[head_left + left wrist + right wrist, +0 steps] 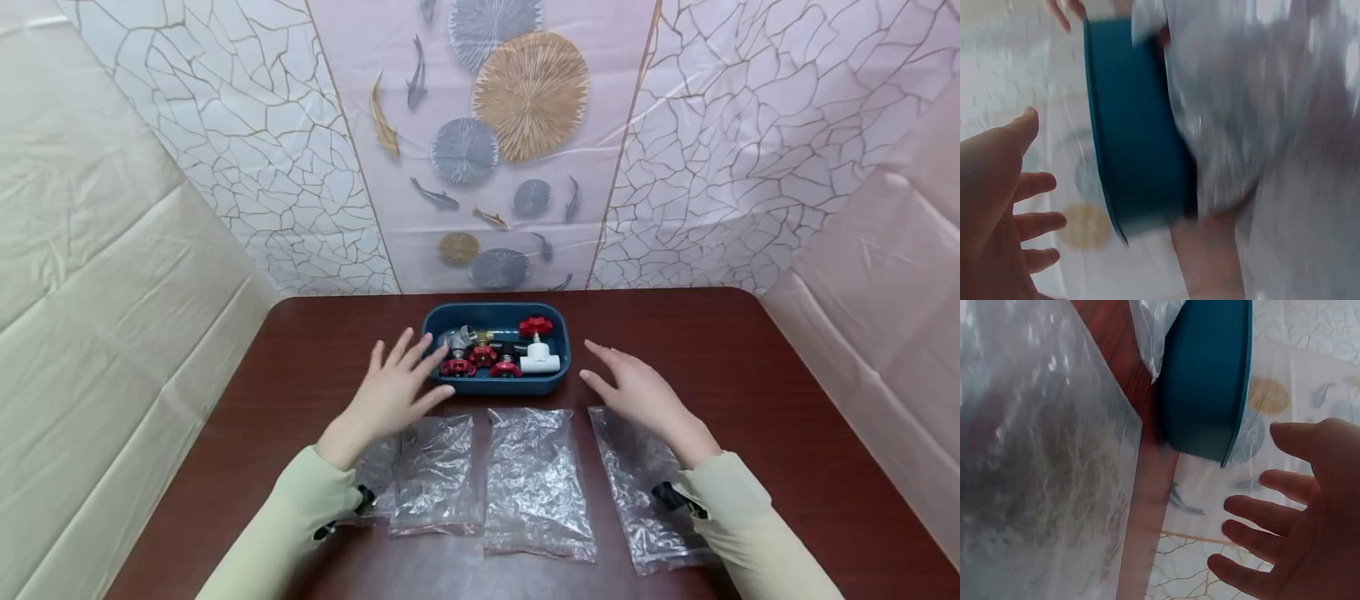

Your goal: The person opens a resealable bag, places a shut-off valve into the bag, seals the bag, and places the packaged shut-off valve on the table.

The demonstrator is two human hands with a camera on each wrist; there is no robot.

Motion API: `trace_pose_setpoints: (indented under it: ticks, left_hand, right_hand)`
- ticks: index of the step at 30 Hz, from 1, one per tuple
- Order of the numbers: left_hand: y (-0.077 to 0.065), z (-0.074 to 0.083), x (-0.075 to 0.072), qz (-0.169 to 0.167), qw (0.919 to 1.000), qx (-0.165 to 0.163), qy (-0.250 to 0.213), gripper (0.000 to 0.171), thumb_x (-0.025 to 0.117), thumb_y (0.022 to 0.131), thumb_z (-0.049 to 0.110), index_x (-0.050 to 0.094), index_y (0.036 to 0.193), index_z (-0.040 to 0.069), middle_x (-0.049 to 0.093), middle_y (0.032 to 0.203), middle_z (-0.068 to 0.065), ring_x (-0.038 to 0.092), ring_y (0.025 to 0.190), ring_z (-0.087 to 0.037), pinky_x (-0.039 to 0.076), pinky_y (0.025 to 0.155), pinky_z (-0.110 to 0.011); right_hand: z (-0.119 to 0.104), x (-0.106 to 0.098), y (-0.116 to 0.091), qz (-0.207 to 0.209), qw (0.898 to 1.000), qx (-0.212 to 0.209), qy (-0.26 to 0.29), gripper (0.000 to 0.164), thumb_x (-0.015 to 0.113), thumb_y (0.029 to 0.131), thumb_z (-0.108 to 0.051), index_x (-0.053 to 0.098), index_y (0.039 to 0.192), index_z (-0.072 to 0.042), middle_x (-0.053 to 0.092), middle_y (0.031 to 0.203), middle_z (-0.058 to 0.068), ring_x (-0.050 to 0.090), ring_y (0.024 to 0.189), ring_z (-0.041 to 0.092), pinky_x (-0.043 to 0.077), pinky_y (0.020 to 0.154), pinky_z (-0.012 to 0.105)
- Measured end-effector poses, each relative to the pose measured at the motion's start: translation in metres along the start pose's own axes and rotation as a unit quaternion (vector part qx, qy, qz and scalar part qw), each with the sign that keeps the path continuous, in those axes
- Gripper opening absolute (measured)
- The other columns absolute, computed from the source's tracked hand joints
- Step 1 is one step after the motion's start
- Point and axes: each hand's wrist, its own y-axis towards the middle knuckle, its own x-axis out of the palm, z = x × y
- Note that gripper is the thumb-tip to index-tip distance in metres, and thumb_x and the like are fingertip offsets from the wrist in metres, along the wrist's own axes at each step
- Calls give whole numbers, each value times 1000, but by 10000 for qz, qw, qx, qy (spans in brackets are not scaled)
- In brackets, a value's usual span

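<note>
A dark blue bin point(495, 386) stands towards the back of the table, holding several valves with red handwheels. At its right end lies a white tee-shaped valve point(540, 360); a silvery metal valve point(459, 339) is at the left. My left hand point(386, 398) hovers by the bin's left front corner, fingers spread, the fingertips overlapping the bin in the head view. Off the bin's right side, my right hand point(637, 390) is held with fingers extended and nothing in its grasp. In both wrist views, the bin's blue wall point(1138, 125) shows beyond straight fingers.
Several clear plastic bags lie in a row before the bin, among them a middle bag point(536, 483), one to its left point(438, 475) and a right bag point(637, 492) partly under the right arm. The dark red-brown table point(262, 400) meets a patterned cloth backdrop point(300, 167).
</note>
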Motion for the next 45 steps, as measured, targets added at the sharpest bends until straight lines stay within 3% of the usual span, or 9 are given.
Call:
trace_pose_setpoints:
  ticks: [6, 9, 11, 16, 18, 23, 30, 39, 45]
  left_hand:
    - [-22, 42, 11, 123, 9918, 1221, -356, 59, 60, 101, 43, 50, 148, 9, 42, 154, -17, 38, 144, -35, 47, 100, -48]
    - [-35, 62, 17, -22, 9826, 1816, -395, 55, 61, 100, 38, 54, 143, 5, 50, 147, -18, 49, 136, -34, 47, 102, -44]
    - [-43, 75, 21, -232, 9769, 2097, -330, 53, 61, 100, 38, 56, 141, 5, 54, 144, -17, 53, 132, -31, 46, 104, -42]
    - [-60, 101, 34, -659, 9651, 2530, -124, 55, 57, 101, 46, 57, 141, 9, 58, 141, -12, 56, 129, -27, 47, 102, -41]
    - [-65, 107, 39, -733, 9608, 2673, -56, 57, 56, 100, 49, 57, 142, 10, 58, 141, -10, 56, 129, -26, 48, 102, -40]
    - [-72, 117, 46, -827, 9524, 2909, 380, 60, 61, 96, 55, 59, 139, 14, 59, 138, -5, 57, 127, -21, 52, 95, -36]
    - [-75, 119, 50, -534, 9468, 3087, 737, 41, 68, 94, 44, 65, 127, 19, 61, 129, -2, 61, 116, -16, 56, 84, -30]
    - [-72, 120, 50, -476, 9489, 3078, 513, 31, 66, 96, 39, 68, 121, 19, 63, 125, -1, 62, 113, -13, 55, 83, -27]
    - [-70, 119, 52, -436, 9504, 3058, 363, 27, 63, 98, 39, 69, 117, 19, 64, 120, 2, 63, 107, -9, 54, 84, -24]
  right_hand:
    - [-20, 2, -18, -360, 9989, -235, -183, 49, 58, 103, -33, 55, 144, -8, 64, 130, 19, 66, 107, 35, 52, 86, 54]
    - [-33, 6, -31, -663, 9973, -261, -192, 48, 62, 101, -31, 57, 142, -7, 69, 89, 14, 66, 70, 25, 54, 65, 45]
    - [-41, 9, -42, -768, 9960, -352, -275, 48, 66, 98, -31, 59, 140, -7, 69, 84, 10, 62, 63, 19, 53, 62, 42]
    - [-56, 20, -74, -800, 9912, -934, -481, 52, 73, 92, -34, 62, 135, -7, 70, 120, 13, 70, 96, 28, 55, 84, 51]
    - [-60, 26, -86, -865, 9884, -1141, -510, 55, 74, 90, -38, 63, 135, -7, 68, 123, 14, 69, 101, 32, 55, 84, 52]
    - [-66, 41, -110, -1206, 9747, -1676, -855, 61, 77, 83, -52, 67, 129, -12, 64, 123, 8, 66, 103, 27, 55, 82, 47]
    - [-66, 49, -119, -2115, 9552, -1759, -1092, 57, 83, 78, -41, 66, 130, -24, 60, 130, 6, 61, 112, 27, 53, 86, 48]
    - [-63, 55, -118, -1378, 9541, -2443, -1051, 42, 85, 76, -29, 67, 113, -20, 57, 111, -3, 58, 89, 12, 52, 71, 36]
    - [-60, 57, -115, -1325, 9553, -2452, -982, 34, 83, 80, -31, 67, 109, -21, 57, 109, -5, 56, 89, 10, 52, 70, 34]
